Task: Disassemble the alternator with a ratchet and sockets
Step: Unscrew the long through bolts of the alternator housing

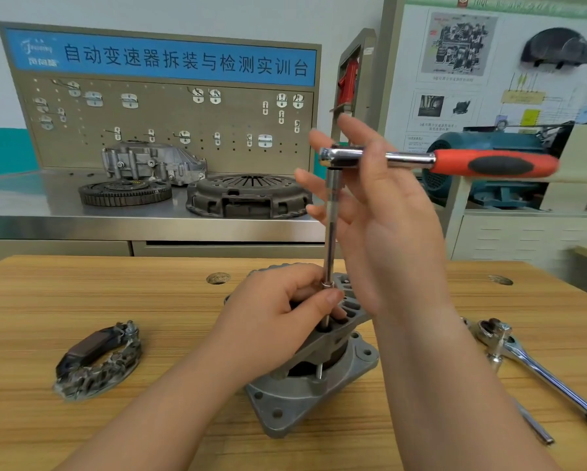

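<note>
The grey alternator housing (305, 396) stands on the wooden bench (81, 300) in the centre. A chrome extension bar (331, 232) rises upright from its top frame to a ratchet with a red and black handle (489, 163) that points right. My left hand (278, 311) grips the lower end of the bar right at the alternator's top. My right hand (387, 232) is raised at the ratchet head with its fingers spread and straight; the chrome shank passes between the topmost finger and the others.
A dark rectifier part (95, 362) lies on the bench at the left. A second chrome ratchet (529, 362) and a thin rod (536, 426) lie at the right. Behind, a steel counter holds a flywheel (125, 192), a clutch cover (247, 195) and a gearbox casing (149, 161).
</note>
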A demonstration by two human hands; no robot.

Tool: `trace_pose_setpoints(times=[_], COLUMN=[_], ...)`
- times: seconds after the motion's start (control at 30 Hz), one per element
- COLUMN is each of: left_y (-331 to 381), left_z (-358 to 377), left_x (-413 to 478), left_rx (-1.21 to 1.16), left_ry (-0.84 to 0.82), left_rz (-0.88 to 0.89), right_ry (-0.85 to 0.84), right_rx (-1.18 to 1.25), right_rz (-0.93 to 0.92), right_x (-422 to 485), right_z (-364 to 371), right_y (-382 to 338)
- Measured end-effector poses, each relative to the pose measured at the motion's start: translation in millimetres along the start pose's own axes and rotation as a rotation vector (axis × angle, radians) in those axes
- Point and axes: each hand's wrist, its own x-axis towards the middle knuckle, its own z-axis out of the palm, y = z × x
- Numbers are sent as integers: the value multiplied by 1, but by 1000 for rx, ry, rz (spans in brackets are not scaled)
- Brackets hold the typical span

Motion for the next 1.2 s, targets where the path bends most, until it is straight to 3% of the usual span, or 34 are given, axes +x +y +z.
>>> trace_pose_setpoints(times=[0.13,0.33,0.43,0.5,0.6,0.67,0.83,0.93,1.1,1.2], left_y=[0,6,5,3,2,2,4,3,2,4], left_z=[1,0,0,0,0,0,0,0,1,1], left_x=[1,-1,-1,0,1,1,-1,0,1,0], left_rx=[3,-2,7,4,-7,6,1,14,6,-11], left_ry=[16,-2,-8,-3,7,1,-12,-11,14,5], left_rz=[-8,6,22,10,-20,-22,-11,-9,-38,-30], right_ry=[10,-71,-74,-48,38,36,-46,-37,42,0], right_rx=[-243,216,271,175,-109,-142,236,233,-136,-70], right_rz=[-243,131,223,137,-141,-201,126,197,-135,-107], right_x=[-2,2,3,2,1,1,3,3,0,0], right_z=[1,-2,-3,-2,-2,-1,-3,-4,0,1], right_y=[3,-2,-3,0,2,4,-1,-2,1,1])
